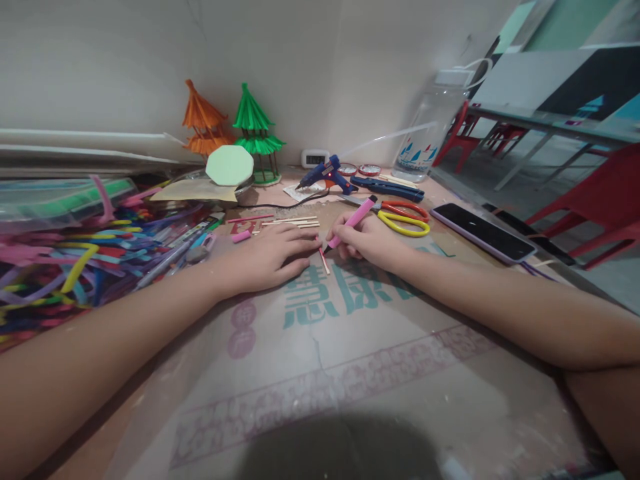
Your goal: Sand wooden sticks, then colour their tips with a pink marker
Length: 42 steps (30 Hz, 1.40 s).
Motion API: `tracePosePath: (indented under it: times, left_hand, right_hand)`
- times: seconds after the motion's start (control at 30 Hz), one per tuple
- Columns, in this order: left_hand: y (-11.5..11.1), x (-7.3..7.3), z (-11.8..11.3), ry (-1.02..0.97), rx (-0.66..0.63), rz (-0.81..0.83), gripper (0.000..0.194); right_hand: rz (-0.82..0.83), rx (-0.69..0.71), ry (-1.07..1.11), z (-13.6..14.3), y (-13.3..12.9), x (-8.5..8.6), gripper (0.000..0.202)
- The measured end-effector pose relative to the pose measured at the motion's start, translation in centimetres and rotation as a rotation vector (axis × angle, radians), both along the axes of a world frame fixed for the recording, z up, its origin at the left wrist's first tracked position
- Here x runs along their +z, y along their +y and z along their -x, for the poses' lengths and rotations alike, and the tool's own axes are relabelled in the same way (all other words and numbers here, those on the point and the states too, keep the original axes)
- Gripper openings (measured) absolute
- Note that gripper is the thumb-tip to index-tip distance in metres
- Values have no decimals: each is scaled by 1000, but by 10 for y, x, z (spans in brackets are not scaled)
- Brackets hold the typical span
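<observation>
My right hand (367,237) grips a pink marker (361,212), its dark tip down at a thin wooden stick (327,268). Part of this stick is pink, and its near end is bare wood. Flat on the printed sheet lies my left hand (270,260), fingers stretched toward the stick. Whether its fingertips press on the stick, I cannot tell. Beyond the left hand are several bare sticks (293,221) and a pink-coloured stick (250,219). The pink marker cap (241,237) rests beside that hand.
Pipe cleaners (80,267) are heaped at left. Orange (203,120) and green (255,127) pagoda models stand by the wall. Behind my right hand are a glue gun (323,175), scissors (405,220) and a blue cutter (387,188). A phone (483,232) and a bottle (420,133) are at right.
</observation>
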<state>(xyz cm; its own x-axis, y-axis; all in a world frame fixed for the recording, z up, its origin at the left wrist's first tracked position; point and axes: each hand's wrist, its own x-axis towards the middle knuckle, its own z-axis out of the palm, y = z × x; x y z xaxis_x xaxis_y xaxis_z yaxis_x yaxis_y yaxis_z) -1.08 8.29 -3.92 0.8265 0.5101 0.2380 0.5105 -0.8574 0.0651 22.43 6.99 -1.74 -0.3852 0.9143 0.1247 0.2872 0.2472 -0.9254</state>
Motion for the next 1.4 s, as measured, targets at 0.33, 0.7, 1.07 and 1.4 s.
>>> tracePosePath:
  times: [0.33,0.7,1.07,1.4]
  left_hand:
    - [0,-1,0,8,-3,-10,50]
    - [1,-2,1,-7,-9,-3,46]
    - [1,-2,0,-8,4,16,46]
    - [2,-3,1,-3,-2,2,47]
  right_hand:
    - [-12,4,-29,0,1,1,19]
    - [-3,168,7,-3,-1,2,14]
    - [1,86,12,0,-2,3,15]
    - [9,135,19,-1,-2,3,13]
